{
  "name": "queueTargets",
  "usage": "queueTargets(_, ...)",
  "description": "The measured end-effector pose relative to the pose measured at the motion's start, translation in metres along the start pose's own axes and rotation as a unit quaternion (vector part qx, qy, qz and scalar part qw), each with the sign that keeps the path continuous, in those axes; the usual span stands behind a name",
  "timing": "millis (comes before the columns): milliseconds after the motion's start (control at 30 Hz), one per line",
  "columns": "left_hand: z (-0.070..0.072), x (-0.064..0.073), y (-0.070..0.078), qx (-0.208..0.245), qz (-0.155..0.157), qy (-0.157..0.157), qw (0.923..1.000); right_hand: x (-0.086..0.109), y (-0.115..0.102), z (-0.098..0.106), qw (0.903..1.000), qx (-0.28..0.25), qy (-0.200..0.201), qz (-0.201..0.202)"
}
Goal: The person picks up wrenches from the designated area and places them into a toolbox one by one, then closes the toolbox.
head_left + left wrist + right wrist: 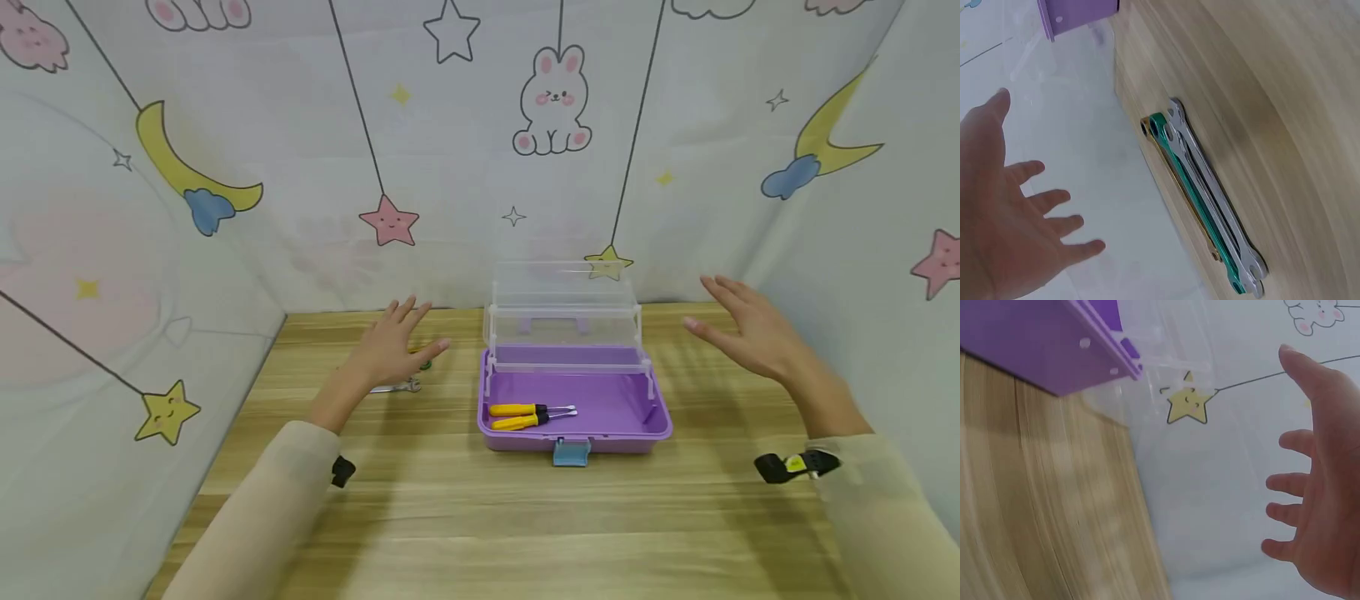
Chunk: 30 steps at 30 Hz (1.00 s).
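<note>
My left hand (390, 348) hovers with spread fingers above several wrenches at the left of the table. In the left wrist view these are two silver wrenches (1213, 194), a green wrench (1200, 200) and a gold wrench (1179, 181), lying side by side. A purple toolbox (573, 443) stands in the middle, its clear lid raised and its clear trays (562, 325) lifted at the back. Inside, at the left, lie two yellow-handled screwdrivers (517, 417). To the right of the box my right hand (757, 333) is held up, fingers extended, holding nothing.
The wooden table (480, 517) meets a pale cloth backdrop (465, 150) with printed stars, moons and a rabbit, which also runs along both sides. A light blue latch (572, 452) hangs at the toolbox's front. Black straps (795, 465) circle the wrists.
</note>
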<state>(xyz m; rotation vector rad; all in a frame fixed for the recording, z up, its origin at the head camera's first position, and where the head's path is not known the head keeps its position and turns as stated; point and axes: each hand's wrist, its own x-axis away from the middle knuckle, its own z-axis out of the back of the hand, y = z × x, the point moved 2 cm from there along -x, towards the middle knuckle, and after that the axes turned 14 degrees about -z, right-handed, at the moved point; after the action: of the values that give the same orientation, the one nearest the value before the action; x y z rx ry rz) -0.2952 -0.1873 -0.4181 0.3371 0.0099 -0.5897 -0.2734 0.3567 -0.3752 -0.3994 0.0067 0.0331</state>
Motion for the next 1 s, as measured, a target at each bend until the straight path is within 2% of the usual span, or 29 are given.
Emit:
queueTargets(167,0.005,0.002,-0.007,0.049,-0.024,-0.004,0.9985,0.001,-0.004,-0.005,0.9969,-0.07,-0.035,-0.005)
queueTargets(267,0.008,0.003,-0.012,0.084,-0.021,-0.003,0.9963,-0.001,-0.008,-0.012,0.9908,-0.125,-0.053,-0.004)
queueTargets(400,0.011,0.007,-0.018,0.098,-0.012,0.0,0.9951,-0.004,-0.01,-0.026,0.9811,-0.179,-0.074,-0.007)
queueTargets(533,0.01,0.012,-0.026,0.096,-0.009,0.002,0.9953,-0.006,-0.007,-0.041,0.9662,-0.239,-0.094,-0.02)
queueTargets(633,0.007,0.016,-0.032,0.097,-0.011,0.007,0.9952,-0.007,-0.005,-0.054,0.9498,-0.292,-0.11,-0.025)
queueTargets(800,0.001,0.024,-0.046,0.096,-0.012,0.013,0.9952,-0.008,-0.003,-0.074,0.9272,-0.35,-0.131,-0.028)
queueTargets(1000,-0.007,0.039,-0.062,0.093,0.0,0.007,0.9956,-0.009,-0.005,-0.095,0.9112,-0.381,-0.152,-0.04)
